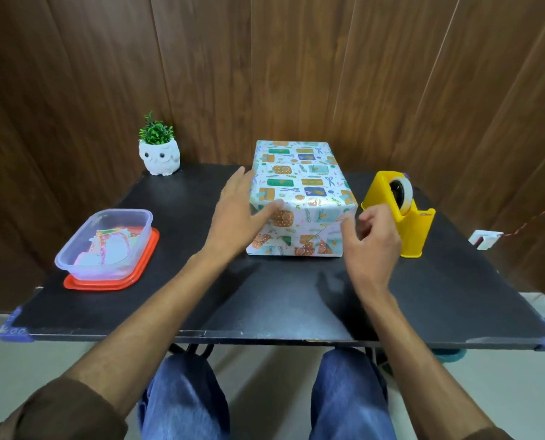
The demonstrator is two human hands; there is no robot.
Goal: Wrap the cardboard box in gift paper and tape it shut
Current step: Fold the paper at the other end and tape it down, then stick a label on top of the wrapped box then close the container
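Note:
The box (299, 185), covered in white gift paper with colourful prints, lies on the black table (280, 296) at the middle back. My left hand (239, 214) rests flat against its left side, thumb across the near top edge. My right hand (372, 242) hovers by the box's near right corner with fingers loosely curled; whether it pinches a piece of tape is too small to tell. Just right of that hand stands a yellow tape dispenser (401, 211) holding a roll of tape.
A clear plastic tub (106, 242) with paper scraps sits on a red lid at the left. A white owl pot (159, 157) with a green plant stands at the back left. A small white object (484, 239) lies at the right edge. A wood-panelled wall rises behind.

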